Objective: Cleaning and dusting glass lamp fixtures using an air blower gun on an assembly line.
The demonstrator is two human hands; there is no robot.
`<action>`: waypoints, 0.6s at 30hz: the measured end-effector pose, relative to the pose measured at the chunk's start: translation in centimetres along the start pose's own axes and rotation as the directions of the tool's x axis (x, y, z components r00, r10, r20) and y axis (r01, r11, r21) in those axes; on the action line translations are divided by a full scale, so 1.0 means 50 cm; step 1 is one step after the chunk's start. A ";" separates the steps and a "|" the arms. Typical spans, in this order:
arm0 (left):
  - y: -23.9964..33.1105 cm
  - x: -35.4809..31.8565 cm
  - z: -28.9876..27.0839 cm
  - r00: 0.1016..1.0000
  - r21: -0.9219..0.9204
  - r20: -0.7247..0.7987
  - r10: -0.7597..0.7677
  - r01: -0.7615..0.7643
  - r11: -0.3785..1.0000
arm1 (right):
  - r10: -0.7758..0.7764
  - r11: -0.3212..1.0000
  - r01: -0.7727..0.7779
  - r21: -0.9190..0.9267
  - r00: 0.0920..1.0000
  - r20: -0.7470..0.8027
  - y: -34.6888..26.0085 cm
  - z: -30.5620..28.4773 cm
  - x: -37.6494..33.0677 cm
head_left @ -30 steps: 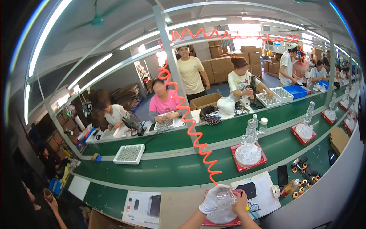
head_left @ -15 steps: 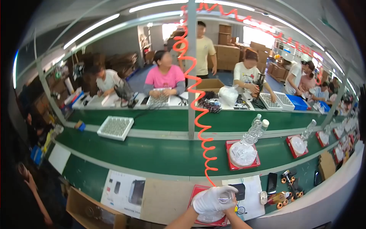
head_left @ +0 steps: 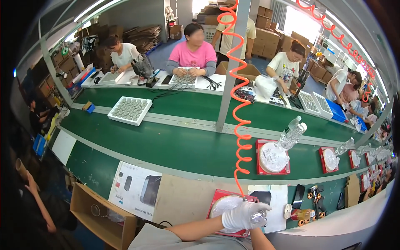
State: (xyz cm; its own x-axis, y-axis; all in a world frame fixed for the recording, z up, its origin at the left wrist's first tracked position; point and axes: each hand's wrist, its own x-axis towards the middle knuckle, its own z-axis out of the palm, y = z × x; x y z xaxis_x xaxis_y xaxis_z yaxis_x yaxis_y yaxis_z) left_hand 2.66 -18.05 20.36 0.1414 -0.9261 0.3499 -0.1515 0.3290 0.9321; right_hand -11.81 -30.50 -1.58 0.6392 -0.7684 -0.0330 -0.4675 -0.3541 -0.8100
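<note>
My left hand (head_left: 239, 216), in a white glove, is closed around a clear, rounded, shiny piece (head_left: 258, 217), whose exact kind I cannot make out. The red coiled air hose (head_left: 243, 166) comes down to the top of this glove; its end is partly covered by the fingers. My right forearm (head_left: 260, 239) rises from the lower edge to the same spot, but its hand is mostly hidden behind the clear piece and the glove. Below and left of the glove lies a red square tray (head_left: 218, 196) bearing a white round base (head_left: 225, 203).
On the green conveyor (head_left: 187, 150) stands another red tray (head_left: 260, 166) with clear bottles (head_left: 291, 135); more follow at right. A white tray of small parts (head_left: 130, 110) lies farther left. An open carton (head_left: 81, 200), a phone (head_left: 298, 196) and copper-ringed parts (head_left: 316, 196) lie nearby. Co-workers sit opposite.
The view has shifted and tilted downward. My gloved left hand has turned with the clear piece toward the right, uncovering more of the white round base. A co-worker opposite has lowered an arm.
</note>
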 end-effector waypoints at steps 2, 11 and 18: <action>-0.036 -0.019 0.027 0.951 0.246 -0.217 0.222 -0.167 0.955 | 0.013 1.000 -0.013 0.008 1.000 -0.007 -0.029 -0.014 -0.024; 0.005 0.003 0.040 0.873 0.275 -0.459 0.165 -0.038 0.961 | 0.063 0.998 -0.064 -0.018 0.997 -0.049 -0.101 -0.021 0.025; 0.029 0.003 0.051 0.897 0.446 -0.432 0.095 0.120 0.887 | -0.020 0.938 0.001 -0.346 0.998 -0.051 -0.008 0.008 -0.003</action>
State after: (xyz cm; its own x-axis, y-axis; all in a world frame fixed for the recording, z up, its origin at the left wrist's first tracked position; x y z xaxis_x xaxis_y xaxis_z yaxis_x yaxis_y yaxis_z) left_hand -0.03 -18.19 21.55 0.5345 -0.7196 0.4433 -0.5535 0.0983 0.8270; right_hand -11.48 -30.05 -1.49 0.6164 -0.7874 0.0137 -0.6491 -0.5178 -0.5572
